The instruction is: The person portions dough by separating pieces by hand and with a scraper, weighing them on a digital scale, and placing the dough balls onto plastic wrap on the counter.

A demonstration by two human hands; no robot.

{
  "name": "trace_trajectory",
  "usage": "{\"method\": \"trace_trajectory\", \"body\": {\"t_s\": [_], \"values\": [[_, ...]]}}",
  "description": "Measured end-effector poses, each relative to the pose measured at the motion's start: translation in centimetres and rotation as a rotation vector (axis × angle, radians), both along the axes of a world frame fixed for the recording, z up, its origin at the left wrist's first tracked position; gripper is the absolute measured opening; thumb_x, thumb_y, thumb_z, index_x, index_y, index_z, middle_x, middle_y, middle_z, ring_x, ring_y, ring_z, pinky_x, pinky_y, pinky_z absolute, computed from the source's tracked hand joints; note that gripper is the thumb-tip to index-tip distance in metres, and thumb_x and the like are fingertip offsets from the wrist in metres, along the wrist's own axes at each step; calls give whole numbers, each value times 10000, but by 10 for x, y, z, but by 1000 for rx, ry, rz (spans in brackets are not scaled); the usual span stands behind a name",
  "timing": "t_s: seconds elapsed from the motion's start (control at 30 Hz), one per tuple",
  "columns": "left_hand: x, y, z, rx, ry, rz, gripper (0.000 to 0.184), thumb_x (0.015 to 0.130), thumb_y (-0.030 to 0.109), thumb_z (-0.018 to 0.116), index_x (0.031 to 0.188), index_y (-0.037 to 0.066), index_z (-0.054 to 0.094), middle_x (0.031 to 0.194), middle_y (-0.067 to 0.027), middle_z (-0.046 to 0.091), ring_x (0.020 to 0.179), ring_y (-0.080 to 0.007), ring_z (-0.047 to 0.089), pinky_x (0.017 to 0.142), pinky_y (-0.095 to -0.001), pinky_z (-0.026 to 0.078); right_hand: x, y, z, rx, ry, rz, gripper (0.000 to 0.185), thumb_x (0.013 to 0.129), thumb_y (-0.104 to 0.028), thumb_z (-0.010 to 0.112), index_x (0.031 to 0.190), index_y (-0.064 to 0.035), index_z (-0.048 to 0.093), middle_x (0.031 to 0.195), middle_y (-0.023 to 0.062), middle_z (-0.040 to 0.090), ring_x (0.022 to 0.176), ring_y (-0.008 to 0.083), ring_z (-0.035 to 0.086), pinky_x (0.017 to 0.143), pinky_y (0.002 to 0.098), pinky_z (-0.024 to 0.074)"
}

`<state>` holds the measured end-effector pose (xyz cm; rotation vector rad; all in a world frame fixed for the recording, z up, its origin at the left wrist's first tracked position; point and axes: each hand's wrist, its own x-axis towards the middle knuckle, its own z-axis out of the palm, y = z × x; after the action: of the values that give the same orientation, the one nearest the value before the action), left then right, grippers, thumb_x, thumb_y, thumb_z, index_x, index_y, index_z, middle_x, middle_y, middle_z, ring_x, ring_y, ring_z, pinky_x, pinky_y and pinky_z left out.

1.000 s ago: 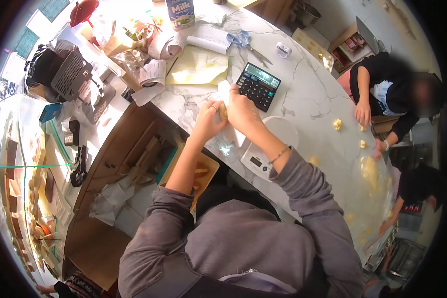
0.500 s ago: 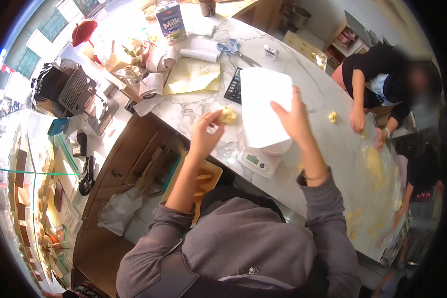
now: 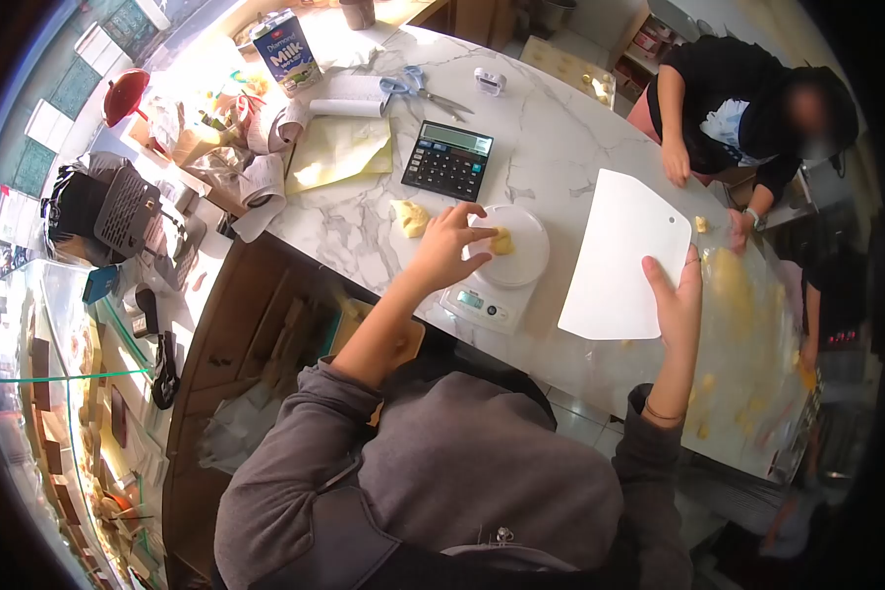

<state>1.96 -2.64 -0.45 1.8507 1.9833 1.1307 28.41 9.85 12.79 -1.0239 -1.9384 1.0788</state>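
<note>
A white kitchen scale stands near the counter's front edge, with a small yellow dough piece on its round plate. My left hand is over the plate's left side, fingers apart, its fingertips close beside that piece. Another yellow dough lump lies on the marble just left of the scale. On the right, my right hand grips the edge of a white flat scraper sheet with a small hole near one corner. Whether my left fingertips touch the dough is hard to tell.
A black calculator lies behind the scale, with scissors, a yellow paper and a milk carton farther back. At the right, a co-worker's hand is near a small dough piece.
My right hand has carried the white sheet rightward, uncovering the scale and calculator. My left hand has moved over the scale and opened; a dough piece now sits on the plate.
</note>
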Motion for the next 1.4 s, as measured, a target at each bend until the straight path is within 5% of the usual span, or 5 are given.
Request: {"method": "trace_trajectory", "body": {"t_s": [0.1,0.27,0.37,0.97,1.4], "values": [[-9,-10,-1,159,-288,80,392,691,61,698,1074,121,642,1092,-60,518,850,-196,532,740,-322,455,5,1,-2,-4,20,-24,387,840,-143,620,1147,21,448,1052,92,561,943,149,518,857,288,411],[-49,-37,-44,365,-133,735,240,776,32,622,1015,51,607,1039,-101,509,797,-193,535,702,-289,446,12,-3,5,-2,39,-69,410,840,-155,626,1161,25,446,1070,91,558,956,153,517,867,286,404],[-57,-43,-64,318,-290,832,196,793,44,597,988,22,598,1034,-107,501,774,-179,524,708,-297,440,13,-6,11,40,65,-98,427,841,-145,625,1183,27,437,1083,88,553,975,152,512,879,282,395],[-55,-45,-65,262,-201,829,128,765,7,566,888,2,601,986,-115,513,753,-178,535,704,-291,447,30,-12,6,-25,61,-147,432,857,-121,607,1221,13,417,1150,79,520,1022,134,492,900,269,381],[-54,-46,-70,299,-167,910,105,774,42,573,862,8,618,865,-68,542,703,-158,521,667,-267,445,80,-4,-12,-161,311,-263,466,853,-108,608,1251,10,397,1143,96,527,1007,151,511,877,282,405]]}}
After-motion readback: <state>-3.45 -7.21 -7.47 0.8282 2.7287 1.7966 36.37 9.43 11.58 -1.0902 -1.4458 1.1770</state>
